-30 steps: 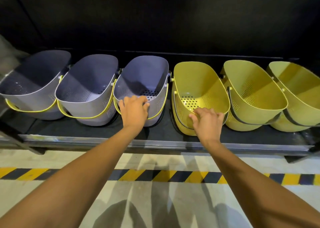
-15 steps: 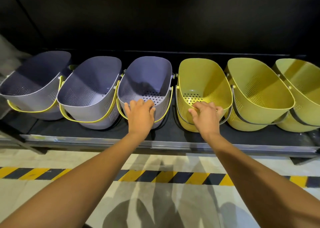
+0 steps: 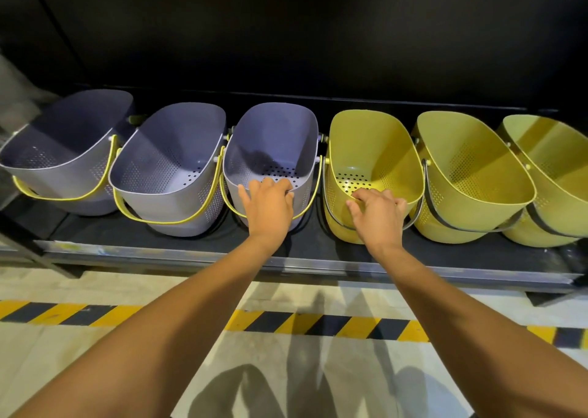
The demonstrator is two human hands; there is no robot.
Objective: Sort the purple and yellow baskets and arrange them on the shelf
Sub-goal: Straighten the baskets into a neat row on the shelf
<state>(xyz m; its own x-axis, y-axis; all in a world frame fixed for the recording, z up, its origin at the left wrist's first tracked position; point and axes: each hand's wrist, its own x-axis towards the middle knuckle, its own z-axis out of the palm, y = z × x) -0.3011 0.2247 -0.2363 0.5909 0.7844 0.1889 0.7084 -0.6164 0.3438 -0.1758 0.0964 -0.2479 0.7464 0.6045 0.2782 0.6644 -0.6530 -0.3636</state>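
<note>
Left hand [image 3: 269, 204] hooks purple basket [image 3: 273, 137] rim; right hand [image 3: 378, 215] apparently pinches yellow basket [image 3: 375, 150] rim.

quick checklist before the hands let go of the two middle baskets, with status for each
1. Colours grouped: ok. Three purple baskets sit on the left, three yellow on the right.
2. Left hand on the near rim of the third purple basket: ok, fingers curled over the rim.
3. Right hand on the near rim of the first yellow basket: ok.
4. Both held baskets standing flat on the shelf: cannot tell, their bases are hidden and they lean.
5. Handles folded down: ok on the baskets whose handles show.
6. Rightmost yellow basket fully on the shelf: cannot tell, it is cut off by the frame edge.
</note>
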